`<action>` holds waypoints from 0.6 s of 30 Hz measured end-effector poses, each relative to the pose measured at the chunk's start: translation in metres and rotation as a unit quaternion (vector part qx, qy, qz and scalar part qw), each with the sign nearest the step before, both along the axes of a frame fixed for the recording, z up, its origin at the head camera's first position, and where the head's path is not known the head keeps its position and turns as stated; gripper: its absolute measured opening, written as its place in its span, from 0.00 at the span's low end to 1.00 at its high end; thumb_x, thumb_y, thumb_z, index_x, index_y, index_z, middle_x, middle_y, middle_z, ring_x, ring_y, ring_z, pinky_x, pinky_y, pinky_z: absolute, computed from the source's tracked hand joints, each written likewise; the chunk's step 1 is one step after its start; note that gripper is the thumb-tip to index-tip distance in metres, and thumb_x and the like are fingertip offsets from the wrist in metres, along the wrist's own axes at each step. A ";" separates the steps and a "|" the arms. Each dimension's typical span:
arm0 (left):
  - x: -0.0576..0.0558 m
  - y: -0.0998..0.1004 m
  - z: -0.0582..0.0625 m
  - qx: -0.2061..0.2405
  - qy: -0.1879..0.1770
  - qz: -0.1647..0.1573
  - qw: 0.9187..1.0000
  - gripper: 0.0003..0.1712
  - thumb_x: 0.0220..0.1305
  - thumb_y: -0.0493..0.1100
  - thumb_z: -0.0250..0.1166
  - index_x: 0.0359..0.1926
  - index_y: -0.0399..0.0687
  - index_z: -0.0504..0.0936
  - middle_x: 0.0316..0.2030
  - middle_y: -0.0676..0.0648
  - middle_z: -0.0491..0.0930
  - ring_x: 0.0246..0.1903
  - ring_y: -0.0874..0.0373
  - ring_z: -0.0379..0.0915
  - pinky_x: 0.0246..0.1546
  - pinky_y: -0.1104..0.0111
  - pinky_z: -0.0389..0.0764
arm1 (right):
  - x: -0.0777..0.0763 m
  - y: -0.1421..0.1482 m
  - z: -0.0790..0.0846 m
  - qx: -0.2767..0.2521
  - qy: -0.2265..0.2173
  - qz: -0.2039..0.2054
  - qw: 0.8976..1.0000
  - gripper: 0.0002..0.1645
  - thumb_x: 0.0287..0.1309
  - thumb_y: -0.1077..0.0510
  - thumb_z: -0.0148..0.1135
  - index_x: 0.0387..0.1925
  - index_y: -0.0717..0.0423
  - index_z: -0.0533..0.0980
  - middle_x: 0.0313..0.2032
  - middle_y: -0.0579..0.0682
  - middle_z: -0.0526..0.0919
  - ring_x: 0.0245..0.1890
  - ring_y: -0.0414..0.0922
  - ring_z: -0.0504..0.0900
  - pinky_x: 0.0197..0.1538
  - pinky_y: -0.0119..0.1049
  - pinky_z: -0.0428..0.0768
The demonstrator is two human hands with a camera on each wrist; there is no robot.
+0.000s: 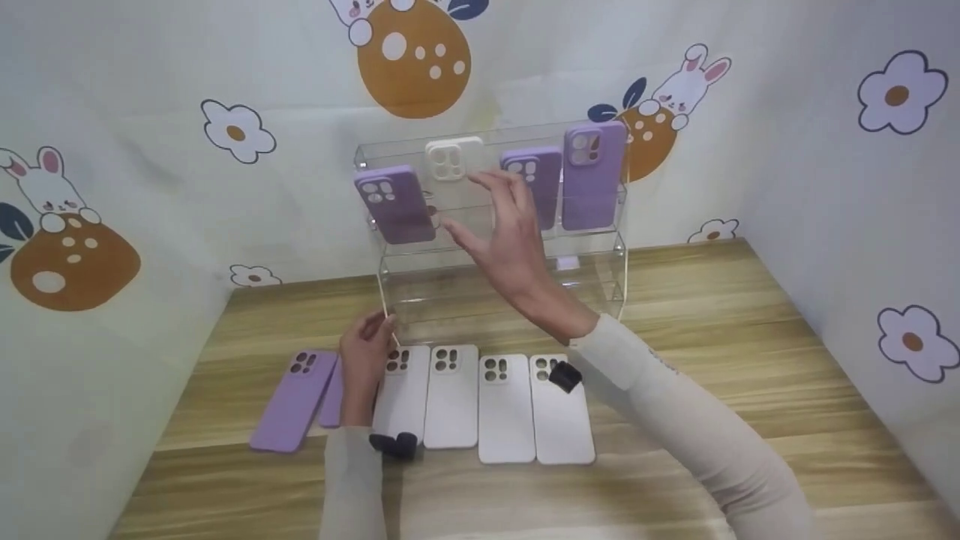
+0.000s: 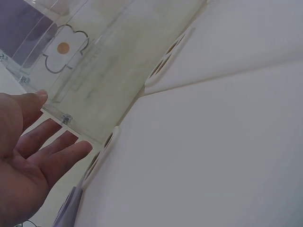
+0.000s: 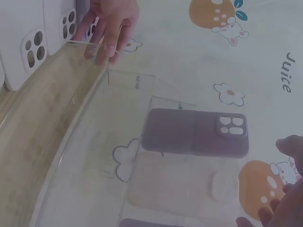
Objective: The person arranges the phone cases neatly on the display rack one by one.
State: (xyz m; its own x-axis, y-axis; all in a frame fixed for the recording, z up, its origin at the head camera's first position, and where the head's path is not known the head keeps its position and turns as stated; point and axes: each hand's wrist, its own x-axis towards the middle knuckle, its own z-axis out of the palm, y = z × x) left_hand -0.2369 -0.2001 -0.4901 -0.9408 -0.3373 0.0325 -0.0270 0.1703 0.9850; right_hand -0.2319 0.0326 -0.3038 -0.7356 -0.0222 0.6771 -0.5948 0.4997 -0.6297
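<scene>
A clear stepped display stand point(image 1: 499, 289) stands against the back wall, with phone cases propped in its top tier. They are a purple case point(image 1: 397, 206) at the left, a white case point(image 1: 450, 161) beside it, then a shorter-looking purple case point(image 1: 551, 176) and another purple case point(image 1: 596, 176) at the right. My right hand point(image 1: 514, 240) is in front of the white case, thumb and fingers spread, holding nothing. At the stand's lower left edge, my left hand point(image 1: 366, 352) holds the side panel between thumb and fingers point(image 2: 66, 158).
Several white phone cases point(image 1: 451, 405) lie in a row before the stand. Left of them is a purple case point(image 1: 294, 401), with a second purple case point(image 1: 330, 401) partly hidden by my left arm. Patterned walls point(image 1: 150, 225) enclose the wooden tabletop point(image 1: 720, 352).
</scene>
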 end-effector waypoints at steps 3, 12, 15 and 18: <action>0.002 0.000 0.001 0.002 0.007 0.000 1.000 0.20 0.68 0.44 0.67 0.58 0.40 0.81 0.55 0.34 0.83 0.42 0.51 0.84 0.35 0.74 0.86 | 0.008 0.013 -0.010 -0.001 -0.019 -0.006 1.000 0.36 0.52 0.54 0.76 0.61 0.60 0.73 0.61 0.58 0.73 0.66 0.53 0.69 0.73 0.40 0.68; 0.001 0.000 -0.004 0.023 0.016 -0.001 1.000 0.20 0.67 0.39 0.66 0.57 0.35 0.80 0.55 0.30 0.82 0.36 0.58 0.84 0.33 0.73 0.86 | 0.030 0.051 -0.050 0.028 -0.068 -0.029 0.997 0.38 0.51 0.53 0.77 0.62 0.58 0.73 0.61 0.59 0.72 0.63 0.55 0.70 0.70 0.48 0.72; 0.000 0.001 -0.003 0.032 0.013 0.001 0.999 0.20 0.67 0.38 0.66 0.57 0.34 0.80 0.55 0.29 0.81 0.35 0.57 0.84 0.32 0.73 0.87 | 0.035 0.062 -0.065 0.052 -0.082 -0.041 0.994 0.38 0.50 0.52 0.78 0.61 0.59 0.73 0.59 0.60 0.73 0.60 0.57 0.72 0.66 0.50 0.74; -0.001 0.001 -0.001 0.028 0.007 0.002 1.000 0.20 0.67 0.39 0.67 0.57 0.35 0.80 0.56 0.30 0.81 0.40 0.55 0.85 0.36 0.73 0.87 | 0.039 0.072 -0.080 0.066 -0.120 -0.047 0.989 0.39 0.49 0.52 0.78 0.62 0.59 0.72 0.57 0.61 0.71 0.58 0.57 0.72 0.63 0.51 0.76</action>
State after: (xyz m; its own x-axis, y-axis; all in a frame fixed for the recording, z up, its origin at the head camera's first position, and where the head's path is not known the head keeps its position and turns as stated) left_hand -0.2378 -0.1990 -0.4912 -0.9391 -0.3426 0.0265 -0.0139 0.1147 0.9933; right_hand -0.1928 0.1042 -0.3833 -0.8779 -0.0226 0.4783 -0.3826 0.6337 -0.6723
